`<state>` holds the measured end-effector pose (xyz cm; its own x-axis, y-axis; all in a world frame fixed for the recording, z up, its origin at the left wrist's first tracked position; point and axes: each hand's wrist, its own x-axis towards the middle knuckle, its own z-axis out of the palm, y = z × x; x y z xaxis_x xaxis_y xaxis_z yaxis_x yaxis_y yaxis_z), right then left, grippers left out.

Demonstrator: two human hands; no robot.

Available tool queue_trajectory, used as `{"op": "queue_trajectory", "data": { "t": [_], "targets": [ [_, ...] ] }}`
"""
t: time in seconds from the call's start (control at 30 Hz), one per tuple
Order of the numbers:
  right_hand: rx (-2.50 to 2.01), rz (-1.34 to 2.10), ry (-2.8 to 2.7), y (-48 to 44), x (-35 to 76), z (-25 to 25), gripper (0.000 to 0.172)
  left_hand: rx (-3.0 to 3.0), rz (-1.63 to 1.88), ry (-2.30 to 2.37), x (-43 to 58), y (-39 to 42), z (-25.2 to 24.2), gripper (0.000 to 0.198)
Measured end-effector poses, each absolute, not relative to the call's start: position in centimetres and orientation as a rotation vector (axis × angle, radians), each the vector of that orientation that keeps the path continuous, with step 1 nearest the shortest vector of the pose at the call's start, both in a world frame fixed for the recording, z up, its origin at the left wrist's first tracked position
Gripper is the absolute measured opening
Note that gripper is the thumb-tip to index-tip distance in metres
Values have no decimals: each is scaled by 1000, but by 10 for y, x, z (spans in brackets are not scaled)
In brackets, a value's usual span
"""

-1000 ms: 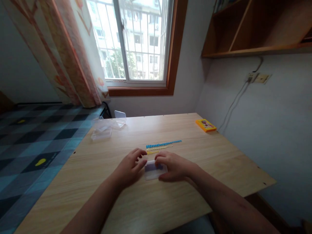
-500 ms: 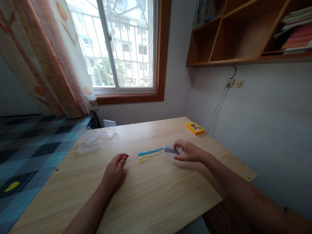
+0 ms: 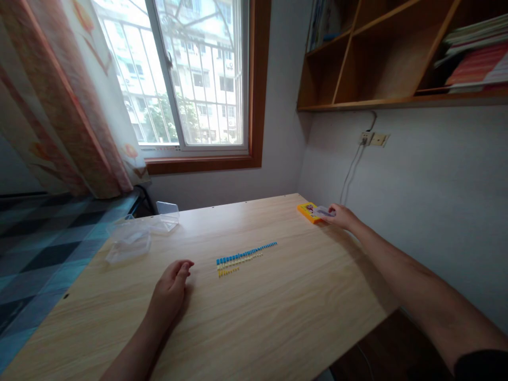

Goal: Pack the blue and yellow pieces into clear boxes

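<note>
At the back right of the table, my right hand (image 3: 343, 216) is closed on the edge of a small clear plastic box (image 3: 324, 211). The plastic box is over the right part of a flat orange box (image 3: 305, 211) with a printed top; whether the two touch is unclear. My left hand (image 3: 171, 280) rests on the tabletop with its fingers curled, and nothing shows in them. To its right lie rows of tiny pieces: a long blue row (image 3: 246, 253), a pale yellow row (image 3: 237, 261) and a shorter yellow row (image 3: 228, 272).
Clear plastic containers (image 3: 130, 244), one with its lid raised, stand at the table's back left. The wooden table (image 3: 254, 317) borders a checkered bed (image 3: 32, 254). A wall shelf (image 3: 381, 100) hangs above at right, with a cable and socket (image 3: 367, 138) below.
My right hand has carried the clear plastic box from the end of the rows to the orange box, uncovering the blue row's right end. My left hand stays curled on the table.
</note>
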<state>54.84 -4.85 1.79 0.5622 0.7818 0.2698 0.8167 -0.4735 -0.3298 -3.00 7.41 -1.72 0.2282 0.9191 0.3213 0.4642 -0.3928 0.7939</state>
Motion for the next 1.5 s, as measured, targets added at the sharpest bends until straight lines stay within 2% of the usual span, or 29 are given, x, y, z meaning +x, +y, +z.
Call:
{"op": "queue_trajectory", "data": {
  "t": [0.3, 0.63, 1.0, 1.3, 1.5],
  "targets": [
    [-2471, -78, -1271, -15, 568, 1, 37, 1921, 1086, 1289, -32, 75, -18, 49],
    [-2511, -46, -1339, -4, 566, -13, 35, 1910, 1057, 1299, -31, 72, -15, 50],
    [-2495, -175, -1316, 10, 576, -22, 44, 1990, 994, 1285, -34, 73, -21, 50],
    [-2528, -315, -1354, 15, 584, -20, 41, 2016, 976, 1301, -33, 71, -16, 45],
    [-2520, -306, -1417, 20, 587, -22, 32, 2003, 972, 1292, -33, 71, -18, 46]
  ]
}}
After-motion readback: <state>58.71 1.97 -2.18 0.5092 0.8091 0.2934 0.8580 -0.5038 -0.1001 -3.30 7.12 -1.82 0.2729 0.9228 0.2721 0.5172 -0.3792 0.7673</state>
